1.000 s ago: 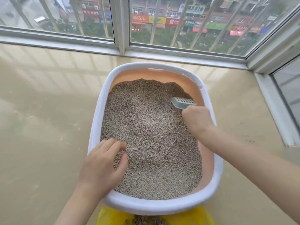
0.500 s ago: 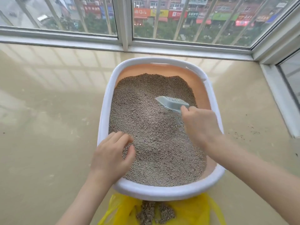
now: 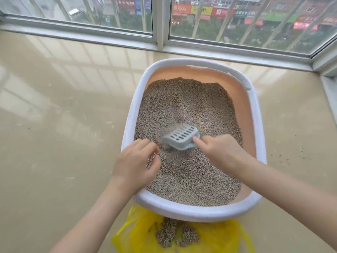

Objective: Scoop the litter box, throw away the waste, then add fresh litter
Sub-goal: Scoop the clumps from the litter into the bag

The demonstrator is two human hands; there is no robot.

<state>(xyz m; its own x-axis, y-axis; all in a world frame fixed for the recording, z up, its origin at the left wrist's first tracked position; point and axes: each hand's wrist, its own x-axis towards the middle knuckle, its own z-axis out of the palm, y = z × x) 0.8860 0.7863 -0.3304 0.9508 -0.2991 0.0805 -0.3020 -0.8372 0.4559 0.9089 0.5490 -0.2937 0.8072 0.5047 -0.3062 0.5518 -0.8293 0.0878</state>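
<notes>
A litter box (image 3: 193, 210) with a white rim and peach inner walls sits on the floor, filled with grey-brown litter (image 3: 187, 103). My right hand (image 3: 220, 152) grips the handle of a pale blue slotted scoop (image 3: 179, 136), held just above the litter in the middle of the box; grains blur as they fall from it. My left hand (image 3: 134, 165) rests with curled fingers over the box's left rim, fingertips on the litter. A yellow plastic bag (image 3: 215, 238) lies open in front of the box with clumps of used litter (image 3: 173, 234) on it.
The beige tiled floor (image 3: 63, 143) spreads wide to the left. A window with a metal frame (image 3: 160, 24) runs along the far side, and a second frame closes the right corner. Scattered grains (image 3: 291, 157) lie on the floor to the box's right.
My right hand has drawn the scoop from the far right of the box toward the middle and lifted it, shedding litter. My left hand has stayed on the left rim. The camera moved back.
</notes>
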